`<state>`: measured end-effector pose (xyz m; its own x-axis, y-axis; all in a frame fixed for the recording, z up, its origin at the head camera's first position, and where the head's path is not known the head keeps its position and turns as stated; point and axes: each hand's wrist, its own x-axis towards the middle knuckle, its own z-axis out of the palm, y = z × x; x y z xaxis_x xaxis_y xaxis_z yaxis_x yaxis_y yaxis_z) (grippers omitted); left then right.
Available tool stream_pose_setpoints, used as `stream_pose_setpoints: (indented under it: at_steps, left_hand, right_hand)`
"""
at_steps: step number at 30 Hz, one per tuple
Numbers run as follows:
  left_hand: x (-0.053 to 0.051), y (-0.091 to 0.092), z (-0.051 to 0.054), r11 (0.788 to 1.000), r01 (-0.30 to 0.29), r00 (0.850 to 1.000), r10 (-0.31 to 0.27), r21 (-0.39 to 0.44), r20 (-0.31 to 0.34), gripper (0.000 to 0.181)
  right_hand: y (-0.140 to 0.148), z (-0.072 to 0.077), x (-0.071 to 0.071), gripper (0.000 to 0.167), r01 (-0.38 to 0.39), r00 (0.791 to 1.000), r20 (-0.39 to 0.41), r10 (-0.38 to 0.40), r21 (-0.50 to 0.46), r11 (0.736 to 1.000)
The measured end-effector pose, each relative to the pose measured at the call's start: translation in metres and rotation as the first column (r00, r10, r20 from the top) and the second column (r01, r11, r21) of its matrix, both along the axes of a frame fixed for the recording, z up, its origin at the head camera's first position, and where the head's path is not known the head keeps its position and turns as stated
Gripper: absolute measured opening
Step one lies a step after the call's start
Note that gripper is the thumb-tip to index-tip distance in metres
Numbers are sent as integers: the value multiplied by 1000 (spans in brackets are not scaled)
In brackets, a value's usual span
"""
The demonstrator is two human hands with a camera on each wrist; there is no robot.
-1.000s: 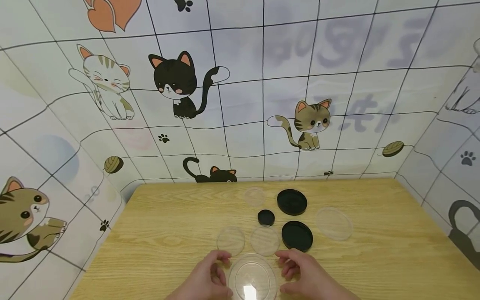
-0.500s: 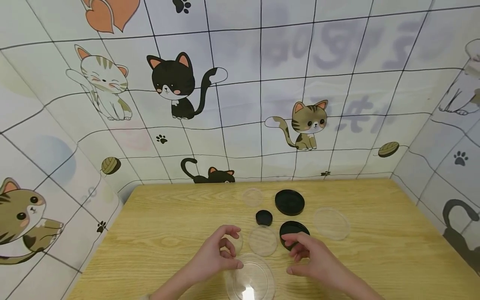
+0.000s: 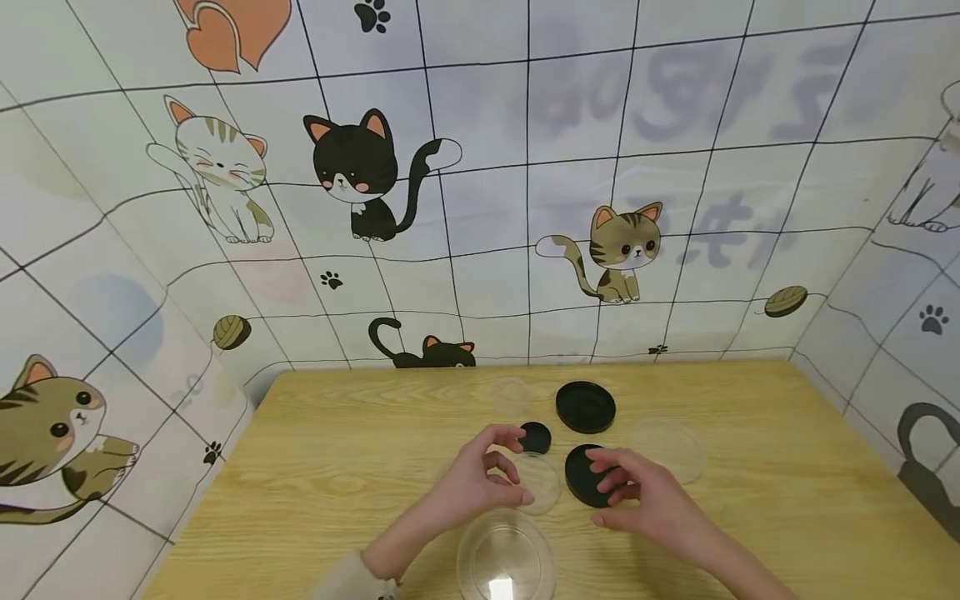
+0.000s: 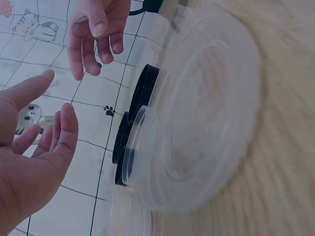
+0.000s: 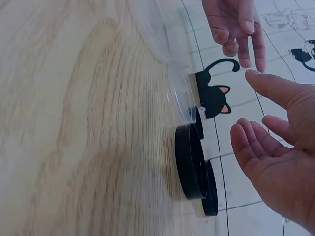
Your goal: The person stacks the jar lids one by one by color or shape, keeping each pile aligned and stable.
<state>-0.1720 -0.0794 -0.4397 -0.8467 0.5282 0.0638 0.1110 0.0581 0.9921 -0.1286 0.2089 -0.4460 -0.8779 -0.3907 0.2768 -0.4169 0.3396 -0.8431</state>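
In the head view, we see the left hand (image 3: 483, 479) and the right hand (image 3: 652, 504) over the wooden table (image 3: 322, 467), each loosely bent, thumb well apart from the fingers, gripping nothing. Nearest the person, below both hands, lies the large clear dish (image 3: 506, 542); between them, partly behind the left fingers, is the medium clear disc (image 3: 545, 482). The near black disc (image 3: 579, 482) is partly covered by the right fingers, the small black disc (image 3: 538, 437) sits just past the left fingertips, and the far black disc (image 3: 585, 407) lies beyond both. The small clear disc (image 3: 511, 396) is farther ahead of the left hand, and the wide clear disc (image 3: 678, 446) is just beyond the right. From the left wrist, we find both palms empty, with a clear round piece beside the left hand, apart from it; we cannot tell which one. From the right wrist, we see a gap between the right fingers and the black discs. We judge the setting-out done or nearly so: the pieces sit separately, none visibly joined, though we cannot tell whether the large dish is several layers. Any fitting together looks undone.
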Motion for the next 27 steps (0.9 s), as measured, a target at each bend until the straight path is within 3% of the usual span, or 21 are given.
stream_pose_setpoints:
  at_steps: [4, 12, 21, 27]
  left_hand:
    - [-9, 16, 2, 1000, 12, 1000, -12, 2, -11, 65]
    - [-31, 48, 0, 997, 58, 997, -61, -41, -52, 60]
    - [-50, 86, 0, 993, 103, 995, -103, -62, 0, 63]
    - [-60, 122, 1, 992, 113, 993, -112, -58, 22, 67]
  right_hand:
    - [11, -3, -4, 63, 44, 999, -16, -43, 8, 999]
    - [43, -11, -10, 69, 153, 987, 43, -154, 22, 988]
    - [80, -14, -17, 72, 303, 945, 108, -309, 71, 950]
    - [101, -20, -21, 75, 367, 920, 91, -381, 142, 920]
